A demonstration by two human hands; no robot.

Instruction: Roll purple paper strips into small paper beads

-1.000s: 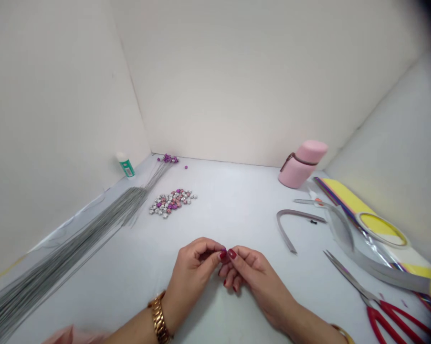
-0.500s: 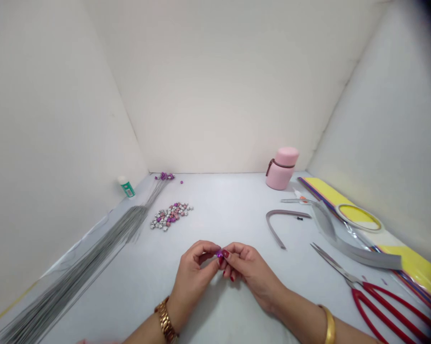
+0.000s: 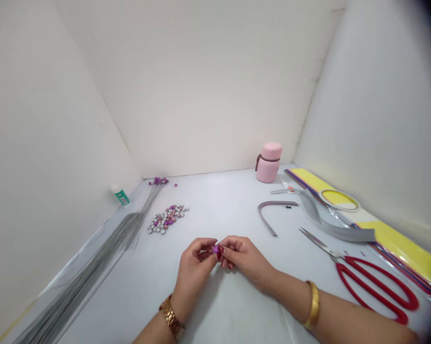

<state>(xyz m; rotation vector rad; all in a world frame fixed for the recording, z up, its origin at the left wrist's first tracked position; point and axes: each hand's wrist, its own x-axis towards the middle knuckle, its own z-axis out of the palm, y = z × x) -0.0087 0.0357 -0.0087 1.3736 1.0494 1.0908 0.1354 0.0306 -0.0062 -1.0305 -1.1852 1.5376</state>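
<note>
Between the fingertips of both hands is a small shiny purple paper star (image 3: 215, 249), partly covered by the fingers. My left hand (image 3: 195, 267) pinches it from the left with thumb and forefinger. From the other side my right hand (image 3: 242, 258) grips it, with thumb and forefinger closed. Beyond my left hand lies a loose heap of little folded stars (image 3: 168, 218) in silver, pink and purple. Right of my right hand, a bent strip of grey paper (image 3: 265, 217) rests on the white table (image 3: 215, 205).
Long grey wires (image 3: 93, 267), some tipped with purple stars (image 3: 160, 181), lie at left near a glue stick (image 3: 121, 196). On the right are red-handled scissors (image 3: 347, 263), grey strips (image 3: 340, 233), a tape roll (image 3: 339, 200), yellow sheets (image 3: 401, 243) and a pink flask (image 3: 268, 163).
The view has turned slightly, so the things at right sit further left. Both hands still hold the purple star, which now shows more between the fingertips.
</note>
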